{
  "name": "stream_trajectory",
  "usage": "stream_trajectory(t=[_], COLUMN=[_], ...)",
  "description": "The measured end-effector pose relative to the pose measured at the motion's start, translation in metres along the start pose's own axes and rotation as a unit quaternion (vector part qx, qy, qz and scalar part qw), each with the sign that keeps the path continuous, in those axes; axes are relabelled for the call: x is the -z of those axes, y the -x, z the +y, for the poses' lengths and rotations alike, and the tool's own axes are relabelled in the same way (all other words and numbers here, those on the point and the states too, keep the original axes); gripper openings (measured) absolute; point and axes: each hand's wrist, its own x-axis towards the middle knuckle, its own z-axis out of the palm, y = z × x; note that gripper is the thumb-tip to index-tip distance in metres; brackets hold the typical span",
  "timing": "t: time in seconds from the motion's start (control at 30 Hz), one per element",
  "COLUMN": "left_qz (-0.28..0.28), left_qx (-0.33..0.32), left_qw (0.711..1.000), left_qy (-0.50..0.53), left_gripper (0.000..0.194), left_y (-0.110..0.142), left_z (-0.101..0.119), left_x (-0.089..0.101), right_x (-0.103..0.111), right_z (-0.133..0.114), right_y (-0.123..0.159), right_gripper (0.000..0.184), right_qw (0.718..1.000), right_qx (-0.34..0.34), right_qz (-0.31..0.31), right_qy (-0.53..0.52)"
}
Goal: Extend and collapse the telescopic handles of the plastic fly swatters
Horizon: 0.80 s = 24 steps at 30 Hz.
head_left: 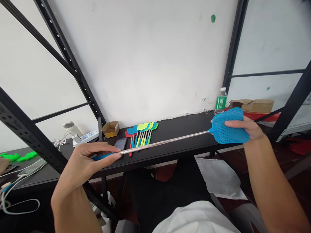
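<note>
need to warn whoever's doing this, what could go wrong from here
The thin rod of the blue swatter might bend if the right hand pulls sideways. Swinging the blue swatter could tip the bottle standing beyond it. Lowering it may scatter the other swatters on the table.

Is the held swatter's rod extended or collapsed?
Extended: the rod spans the wide gap between the left hand and the mesh head in the right hand.

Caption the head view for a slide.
Left hand and right hand hold a long blue fly swatter at a black table bearing more colorful swatters.
</note>
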Motion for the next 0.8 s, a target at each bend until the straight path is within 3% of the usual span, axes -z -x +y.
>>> stream_trajectory(t=[0.8], left_qz=[0.011], left_qx=[-0.013], left_qw=[1.0], left_qy=[-0.001], left_gripper=[0.011], left_y=[0.0], left_z=[0.0], left_x=[0.0], right_x=[-0.011], right_z=[-0.001], right_y=[0.001], right_gripper=[0.027], right_qw=[1.0], right_qx=[0.003], right_qz=[-0.007], right_qy=[-0.017])
